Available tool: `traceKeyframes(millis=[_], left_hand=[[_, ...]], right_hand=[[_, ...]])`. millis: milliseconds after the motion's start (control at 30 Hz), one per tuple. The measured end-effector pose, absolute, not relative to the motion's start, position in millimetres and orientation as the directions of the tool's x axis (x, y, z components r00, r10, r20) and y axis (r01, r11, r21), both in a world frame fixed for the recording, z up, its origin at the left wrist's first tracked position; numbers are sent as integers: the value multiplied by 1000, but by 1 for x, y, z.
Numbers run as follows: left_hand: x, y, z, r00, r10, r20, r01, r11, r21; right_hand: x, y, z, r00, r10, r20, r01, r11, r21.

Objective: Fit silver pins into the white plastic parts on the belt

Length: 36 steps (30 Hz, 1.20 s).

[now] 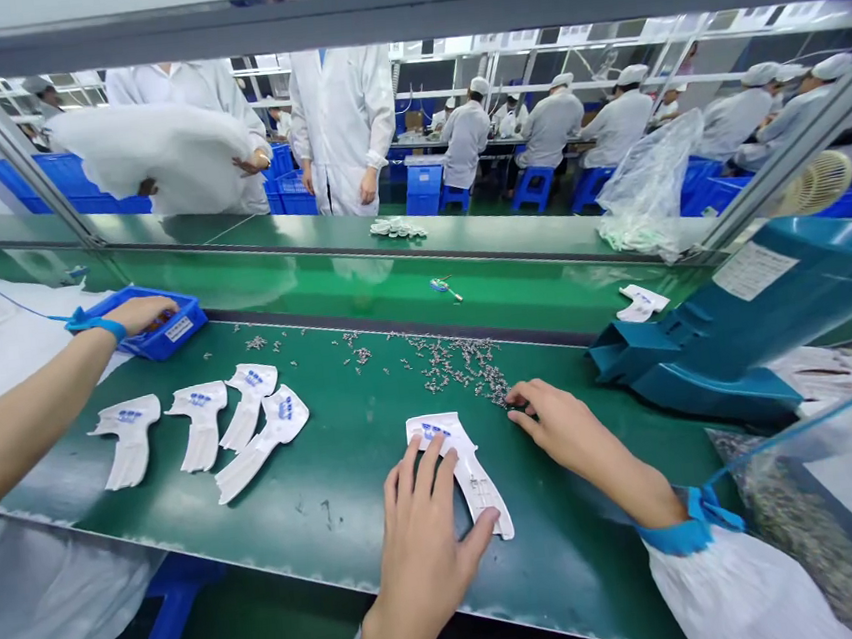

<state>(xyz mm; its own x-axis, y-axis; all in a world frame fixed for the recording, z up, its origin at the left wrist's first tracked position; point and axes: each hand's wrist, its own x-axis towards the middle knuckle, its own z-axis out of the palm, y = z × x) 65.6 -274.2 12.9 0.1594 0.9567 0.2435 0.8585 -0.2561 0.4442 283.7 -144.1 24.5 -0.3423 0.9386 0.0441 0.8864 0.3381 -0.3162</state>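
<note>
Left hand (pixel 424 536), fingers spread wide, flat on white plastic part (pixel 479 480) on green surface (pixel 337 489). Right hand (pixel 564 427), fingers narrowed, at edge of screw pile (pixel 461 366); grip unclear.

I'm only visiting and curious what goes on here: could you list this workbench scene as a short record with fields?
Surface: green bench top
Left hand: flat, fingers spread on a white flat plastic part with blue marks
Right hand: fingertips at a scatter of small silver metal screws
Laid out at left: four similar white parts
Co-worker's hand: resting in a blue plastic bin
</note>
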Motion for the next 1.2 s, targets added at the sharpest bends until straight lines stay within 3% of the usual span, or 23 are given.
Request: traceKeyframes(millis=[500,700,833,1033,1200], left_hand=[[66,-274,18,159,962,220,855,-246,456],[66,-274,18,161,966,200,852,-239,466],[66,-274,18,161,969,188,854,-232,465],[67,-273,18,163,968,190,859,-234,456],[67,-274,17,162,966,200,861,-238,450]], right_hand=[[292,-135,27,-349,937,15,900,340,-273],[286,-157,40,-345,937,-60,885,303,-354],[285,-171,41,-424,906,-22,871,400,-285],[276,-187,47,-573,819,38,743,538,-397],[259,-183,42,-589,807,43,744,562,-363]])
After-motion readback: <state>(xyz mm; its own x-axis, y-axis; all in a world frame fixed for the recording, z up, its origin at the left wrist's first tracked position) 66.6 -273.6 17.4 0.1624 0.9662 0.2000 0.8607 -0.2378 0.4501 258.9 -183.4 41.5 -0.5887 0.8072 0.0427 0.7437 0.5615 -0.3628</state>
